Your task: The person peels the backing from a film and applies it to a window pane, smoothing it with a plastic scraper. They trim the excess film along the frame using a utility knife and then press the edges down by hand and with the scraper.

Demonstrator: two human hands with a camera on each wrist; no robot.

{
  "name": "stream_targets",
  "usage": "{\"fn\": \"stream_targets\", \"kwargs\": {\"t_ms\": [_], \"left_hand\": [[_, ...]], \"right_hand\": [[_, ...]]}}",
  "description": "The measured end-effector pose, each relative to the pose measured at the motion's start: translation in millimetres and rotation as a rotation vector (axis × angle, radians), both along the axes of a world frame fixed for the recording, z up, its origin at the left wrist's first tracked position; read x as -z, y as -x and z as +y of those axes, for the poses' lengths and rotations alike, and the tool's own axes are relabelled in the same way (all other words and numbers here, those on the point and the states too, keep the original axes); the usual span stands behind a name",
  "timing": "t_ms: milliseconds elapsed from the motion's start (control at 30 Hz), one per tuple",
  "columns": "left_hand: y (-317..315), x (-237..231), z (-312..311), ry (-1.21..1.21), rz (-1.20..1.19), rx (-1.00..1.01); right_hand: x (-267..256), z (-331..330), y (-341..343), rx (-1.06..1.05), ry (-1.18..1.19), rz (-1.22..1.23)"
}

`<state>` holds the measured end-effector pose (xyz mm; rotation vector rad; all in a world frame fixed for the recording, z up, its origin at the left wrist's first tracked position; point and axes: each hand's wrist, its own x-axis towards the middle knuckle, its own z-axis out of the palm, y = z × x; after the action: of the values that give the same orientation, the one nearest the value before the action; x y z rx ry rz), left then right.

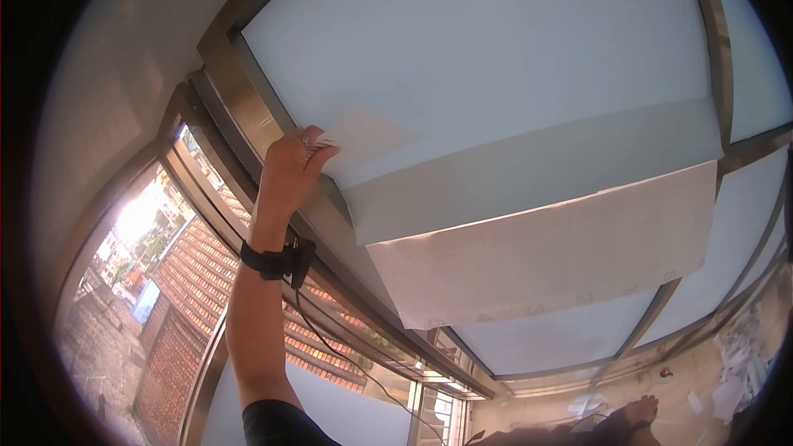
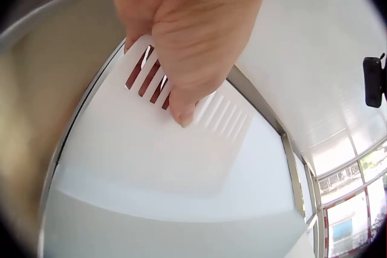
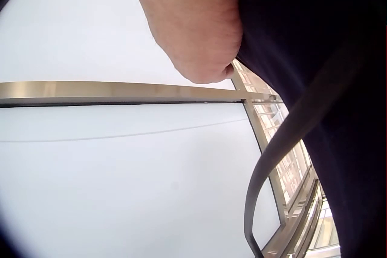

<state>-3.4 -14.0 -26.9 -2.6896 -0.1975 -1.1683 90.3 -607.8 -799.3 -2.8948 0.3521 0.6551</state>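
My left hand [image 1: 289,167] reaches up to the left edge of a large frosted window pane [image 1: 529,41]. It pinches a white plastic scraper [image 2: 145,137] with slots cut near its grip, thumb on the near side. Reddish fingers show through the slots. The scraper's broad blade lies flat over the pale surface. A white paper backing sheet [image 1: 537,256] with faint printed numbers hangs folded from the lower part of the pane. In the right wrist view my right hand [image 3: 193,34] is beside dark clothing [image 3: 290,70]; most of its fingers are hidden.
Metal window framing [image 1: 252,111] borders the pane. At the left, an open window [image 1: 124,223] looks out over tiled roofs [image 1: 186,272]. A thin cable [image 1: 339,347] trails from the left wrist strap [image 1: 277,260]. Crumpled pale sheets [image 1: 735,372] lie at the lower right.
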Motion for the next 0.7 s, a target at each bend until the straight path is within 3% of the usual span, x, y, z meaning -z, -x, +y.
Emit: {"fn": "stream_targets", "kwargs": {"t_ms": [133, 333, 433, 533, 700], "left_hand": [[-3.4, 1.5, 14.3, -0.034, -0.074, 0.047], [-7.8, 9.4, 9.2, -0.043, 0.063, -0.009], [-9.6, 12.3, 22.7, -0.102, -0.048, 0.119], [-8.4, 14.7, 5.9, 0.034, -0.023, 0.127], [-11.2, 13.4, 4.2, -0.178, -0.030, 0.112]], "right_hand": [[-13.4, 4.5, -0.1, 0.016, -0.003, 0.008], [25.3, -9.5, -7.0, -0.123, 0.084, 0.042], [33.0, -14.7, -7.8, -0.139, 0.082, 0.047], [-15.0, 3.2, -1.8, 0.007, -0.004, 0.019], [-10.9, 0.7, -6.0, -0.035, -0.008, 0.019]]}}
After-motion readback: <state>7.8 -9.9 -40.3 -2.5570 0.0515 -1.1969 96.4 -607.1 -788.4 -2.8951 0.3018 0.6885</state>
